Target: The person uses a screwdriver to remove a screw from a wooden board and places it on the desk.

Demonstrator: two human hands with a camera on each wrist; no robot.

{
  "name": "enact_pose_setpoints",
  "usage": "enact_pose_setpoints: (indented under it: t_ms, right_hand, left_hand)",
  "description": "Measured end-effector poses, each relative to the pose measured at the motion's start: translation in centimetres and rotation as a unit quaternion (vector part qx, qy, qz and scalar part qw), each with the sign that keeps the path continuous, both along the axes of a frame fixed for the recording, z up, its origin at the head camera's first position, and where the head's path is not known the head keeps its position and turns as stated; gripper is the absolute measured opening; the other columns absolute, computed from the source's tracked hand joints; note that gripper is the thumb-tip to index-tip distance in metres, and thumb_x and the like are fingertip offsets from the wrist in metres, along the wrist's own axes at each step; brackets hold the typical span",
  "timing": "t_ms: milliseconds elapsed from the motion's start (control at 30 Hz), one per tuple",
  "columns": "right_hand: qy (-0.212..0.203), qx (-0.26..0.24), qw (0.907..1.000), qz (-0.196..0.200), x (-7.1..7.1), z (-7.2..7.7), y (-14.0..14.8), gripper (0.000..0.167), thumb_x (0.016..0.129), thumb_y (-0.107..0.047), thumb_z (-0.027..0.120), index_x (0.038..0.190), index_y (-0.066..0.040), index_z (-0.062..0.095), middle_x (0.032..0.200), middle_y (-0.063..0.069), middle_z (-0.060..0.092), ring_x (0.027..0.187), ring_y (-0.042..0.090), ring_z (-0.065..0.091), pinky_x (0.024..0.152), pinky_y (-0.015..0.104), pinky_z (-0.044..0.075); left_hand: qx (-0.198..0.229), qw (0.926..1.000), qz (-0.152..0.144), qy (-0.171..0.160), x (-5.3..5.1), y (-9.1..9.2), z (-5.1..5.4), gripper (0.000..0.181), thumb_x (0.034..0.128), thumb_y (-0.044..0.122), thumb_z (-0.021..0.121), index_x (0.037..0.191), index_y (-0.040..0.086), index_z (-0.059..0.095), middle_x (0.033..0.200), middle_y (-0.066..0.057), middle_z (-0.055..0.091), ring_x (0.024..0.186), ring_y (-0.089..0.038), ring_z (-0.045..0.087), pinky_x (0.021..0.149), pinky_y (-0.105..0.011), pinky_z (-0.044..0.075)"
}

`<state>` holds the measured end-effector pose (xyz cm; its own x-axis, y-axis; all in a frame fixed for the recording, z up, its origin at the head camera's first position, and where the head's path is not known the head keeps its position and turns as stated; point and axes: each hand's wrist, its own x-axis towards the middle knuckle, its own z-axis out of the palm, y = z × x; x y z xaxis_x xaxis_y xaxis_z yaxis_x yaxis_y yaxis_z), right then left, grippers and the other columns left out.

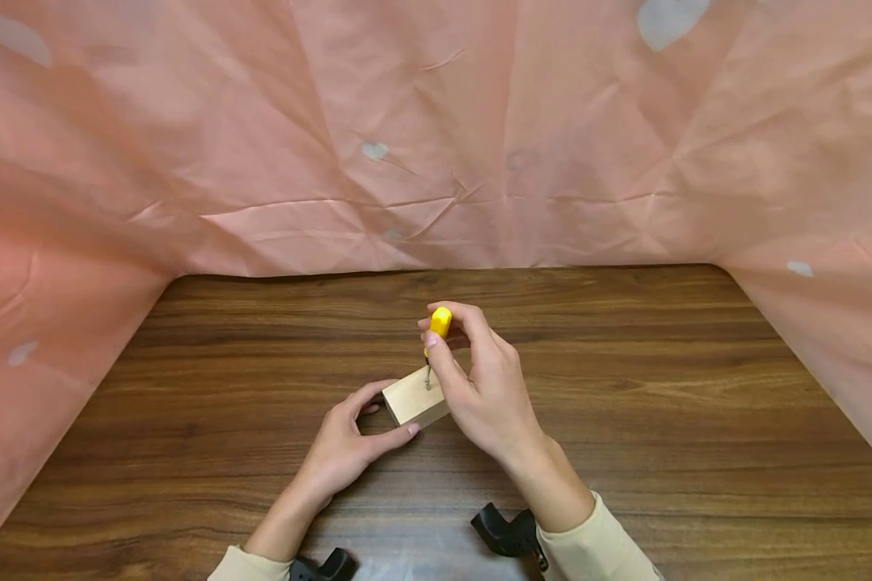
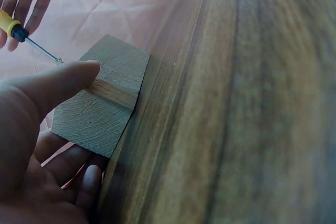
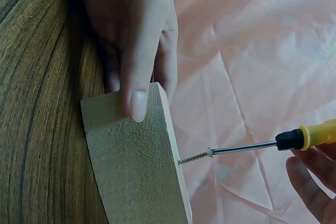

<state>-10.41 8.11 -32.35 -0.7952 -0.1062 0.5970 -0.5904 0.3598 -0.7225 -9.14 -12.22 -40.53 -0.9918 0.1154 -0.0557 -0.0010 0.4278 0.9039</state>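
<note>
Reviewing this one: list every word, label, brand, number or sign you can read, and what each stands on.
None: no readable text in any view.
No lettering shows on the yellow-handled screwdriver, screw, wooden block, tabletop or black wrist devices.
The pink cloth bears only pale heart shapes, some blurred; they are pattern, not writing.

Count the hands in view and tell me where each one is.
2. The left hand grips one end of the block; the right hand holds the screwdriver above it, tip on the screw.
</note>
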Motion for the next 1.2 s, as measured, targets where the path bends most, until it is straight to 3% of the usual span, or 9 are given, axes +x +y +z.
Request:
enact_pose_setpoints:
  t_ms: [200, 333, 600, 800, 1200]
  right_hand:
    - [0.049, 0.004, 0.9987, -0.013, -0.19, -0.14, -0.01, 0.023, 0.102, -0.009, 0.073, 0.123, -0.005, 0.069, 0.107, 0.006, 0.077, 0.093, 0.017, 0.074, 0.085, 0.034, 0.062]
    - [0.059, 0.008, 0.9981, -0.014, -0.28, -0.11, 0.11, 0.026, 0.1, -0.009, 0.076, 0.125, -0.005, 0.072, 0.101, 0.004, 0.072, 0.094, 0.016, 0.073, 0.087, 0.03, 0.062]
    - [0.051, 0.008, 0.9985, -0.02, -0.28, -0.1, 0.21, 0.034, 0.099, -0.008, 0.077, 0.131, -0.004, 0.067, 0.099, 0.005, 0.077, 0.091, 0.017, 0.075, 0.084, 0.033, 0.061]
    - [0.035, 0.011, 0.999, -0.025, -0.11, -0.16, 0.34, 0.025, 0.099, -0.01, 0.077, 0.122, -0.005, 0.066, 0.101, 0.002, 0.078, 0.093, 0.014, 0.074, 0.087, 0.033, 0.06]
    - [0.036, 0.002, 0.9991, -0.022, -0.26, -0.11, 0.02, 0.025, 0.1, -0.009, 0.075, 0.123, -0.005, 0.067, 0.101, 0.002, 0.078, 0.094, 0.015, 0.074, 0.088, 0.033, 0.06]
  left_hand:
    - [0.0, 1.0, -0.002, 0.0, 0.0, 0.02, 0.04, 0.055, 0.0844, 0.035, 0.094, 0.135, 0.032, 0.072, 0.135, 0.005, 0.073, 0.123, -0.02, 0.063, 0.109, -0.045, 0.047]
    - [0.001, 1.0, -0.004, 0.006, 0.02, 0.03, 0.14, 0.055, 0.0848, 0.035, 0.093, 0.135, 0.031, 0.072, 0.135, 0.004, 0.073, 0.123, -0.02, 0.063, 0.108, -0.045, 0.048]
    - [0.002, 1.0, -0.002, 0.006, -0.01, 0.14, 0.02, 0.055, 0.0841, 0.035, 0.094, 0.135, 0.032, 0.072, 0.134, 0.005, 0.074, 0.121, -0.019, 0.064, 0.108, -0.044, 0.048]
    - [-0.001, 1.0, 0.0, 0.007, 0.16, 0.2, -0.01, 0.055, 0.0833, 0.035, 0.094, 0.134, 0.031, 0.073, 0.133, 0.004, 0.074, 0.121, -0.019, 0.064, 0.107, -0.045, 0.048]
    - [-0.001, 1.0, -0.001, 0.007, 0.04, 0.03, -0.05, 0.055, 0.0842, 0.035, 0.094, 0.135, 0.031, 0.073, 0.133, 0.005, 0.074, 0.121, -0.019, 0.064, 0.107, -0.044, 0.048]
